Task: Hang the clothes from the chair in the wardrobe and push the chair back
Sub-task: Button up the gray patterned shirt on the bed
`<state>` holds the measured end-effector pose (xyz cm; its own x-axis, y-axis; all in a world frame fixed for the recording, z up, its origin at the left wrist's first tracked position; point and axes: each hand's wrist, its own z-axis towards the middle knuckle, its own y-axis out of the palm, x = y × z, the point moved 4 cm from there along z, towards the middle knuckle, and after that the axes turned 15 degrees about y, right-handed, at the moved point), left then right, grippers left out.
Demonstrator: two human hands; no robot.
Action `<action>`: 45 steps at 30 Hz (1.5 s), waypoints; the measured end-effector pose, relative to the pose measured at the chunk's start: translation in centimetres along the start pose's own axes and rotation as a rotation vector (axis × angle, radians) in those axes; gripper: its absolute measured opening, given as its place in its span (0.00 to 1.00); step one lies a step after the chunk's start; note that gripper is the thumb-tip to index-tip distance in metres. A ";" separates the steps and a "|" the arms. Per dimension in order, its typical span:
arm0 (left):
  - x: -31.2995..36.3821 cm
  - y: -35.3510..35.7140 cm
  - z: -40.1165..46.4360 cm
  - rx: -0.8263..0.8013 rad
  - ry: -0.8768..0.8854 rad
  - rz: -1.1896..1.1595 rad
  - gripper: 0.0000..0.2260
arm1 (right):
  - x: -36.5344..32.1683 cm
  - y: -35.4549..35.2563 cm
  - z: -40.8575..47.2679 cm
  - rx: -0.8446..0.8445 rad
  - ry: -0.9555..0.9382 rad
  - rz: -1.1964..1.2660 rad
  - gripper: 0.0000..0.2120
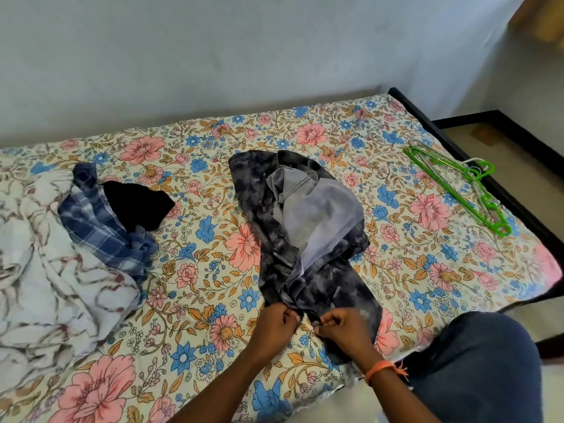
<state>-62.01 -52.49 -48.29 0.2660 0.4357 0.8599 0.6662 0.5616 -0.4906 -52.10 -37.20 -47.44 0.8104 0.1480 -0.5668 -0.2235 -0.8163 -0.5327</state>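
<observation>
Both hands, left hand (276,320) and right hand (341,326), pinch the dark mottled garment's (320,288) near edge; spread it flat before fetching the green hangers (457,184) beyond it

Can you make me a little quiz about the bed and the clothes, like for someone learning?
1. True or false: the bright green plastic hangers lie on the floral bedsheet, apart from all the clothes.
2. Which garment do both hands grip? A) the blue checked shirt B) the dark grey tie-dye shirt C) the small black cloth
3. Fill in: the pale grey cloth lies on top of the ____ shirt.

Key
1. True.
2. B: the left hand and the right hand pinch its near edge.
3. Tie-dye.
</observation>
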 end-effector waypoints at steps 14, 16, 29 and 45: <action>1.7 0.2 -0.7 0.119 -0.057 0.070 0.13 | -0.9 2.9 -2.4 0.024 -0.024 0.336 0.09; 2.5 0.3 -0.8 0.133 -0.033 0.069 0.17 | -0.9 3.4 -2.7 0.128 -0.071 0.321 0.08; 3.0 0.2 -1.2 0.145 0.021 -0.207 0.11 | -0.9 2.9 -3.6 0.085 -0.001 0.517 0.08; 2.1 0.9 -1.0 0.182 -0.033 -0.202 0.10 | -0.4 3.8 -3.3 -0.092 0.225 0.878 0.08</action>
<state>-60.20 -51.81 -46.78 0.1153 0.3232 0.9393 0.5663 0.7555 -0.3295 -51.45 -42.20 -47.17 0.4579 -0.6526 -0.6038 -0.7740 -0.6267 0.0904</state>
